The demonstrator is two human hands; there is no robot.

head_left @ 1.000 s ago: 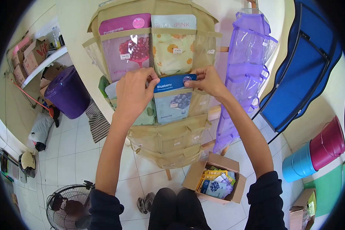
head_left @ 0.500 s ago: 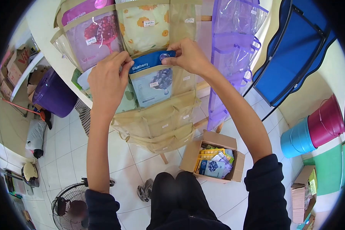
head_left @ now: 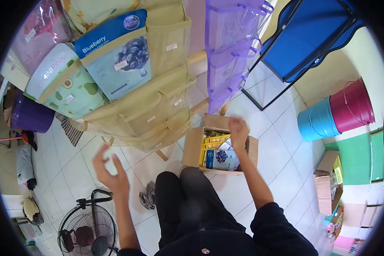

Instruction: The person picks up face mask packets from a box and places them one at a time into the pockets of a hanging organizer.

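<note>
My left hand (head_left: 111, 170) is open below the beige hanging pocket organizer (head_left: 151, 119), thumb and fingers apart and holding nothing. Over the right side of an open cardboard box (head_left: 193, 147) is my right hand (head_left: 239, 133), its fingers curled and smeared by motion. In that box lie several packets, with a blueberry packet (head_left: 221, 159) in front. A blue Blueberry facial mask packet (head_left: 115, 59) sits in an organizer pocket, its top sticking out. Beside it is a green and white MINIPINK packet (head_left: 68, 83) with avocado prints. A pink packet (head_left: 40, 32) fills another pocket.
A purple hanging organizer (head_left: 226, 55) hangs to the right. Blue and maroon buckets (head_left: 318, 119) stand by the right wall, near a blue folding frame (head_left: 315, 34). A black fan (head_left: 87, 230) stands at lower left, and a purple bin (head_left: 30, 113) at far left.
Both hands have let go of the Blueberry packet, which stays in its pocket. My left hand has dropped lower; my right hand has moved down to the cardboard box. The view has shifted.
</note>
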